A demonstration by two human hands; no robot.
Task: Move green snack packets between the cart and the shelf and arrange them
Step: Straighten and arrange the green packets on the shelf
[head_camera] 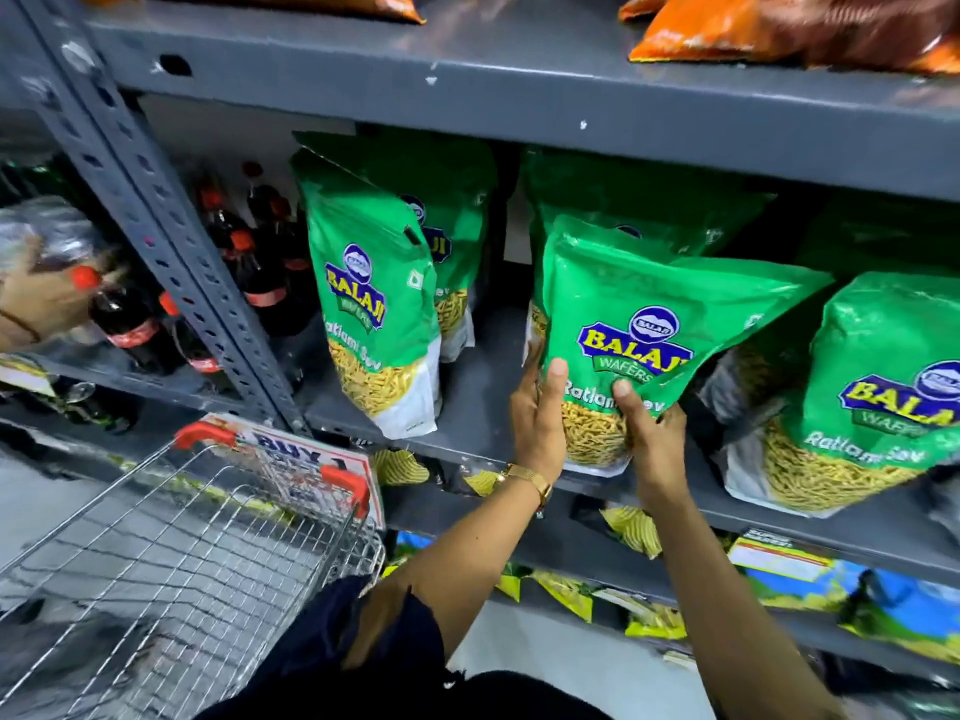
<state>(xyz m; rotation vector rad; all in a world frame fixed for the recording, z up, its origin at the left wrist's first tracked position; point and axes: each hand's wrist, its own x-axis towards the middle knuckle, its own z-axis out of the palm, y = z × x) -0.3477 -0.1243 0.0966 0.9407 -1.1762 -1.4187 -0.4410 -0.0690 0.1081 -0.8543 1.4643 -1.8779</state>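
Observation:
A green Balaji snack packet [618, 324] stands at the middle of the grey metal shelf [483, 407], tilted a little to the right. My left hand [537, 413] grips its lower left edge and my right hand [647, 428] grips its lower right corner. More green packets stand behind it, at the left [371, 304] and at the right [878, 402]. The wire cart [171, 553] with red corner caps is at the lower left, with no packets visible in it.
Orange packets [753, 28] lie on the shelf above. Dark soda bottles [260, 262] with red caps fill the bay left of the grey upright [156, 226]. Another person's hand [36, 304] reaches in at the far left. Yellow-green packets [631, 527] sit on lower shelves.

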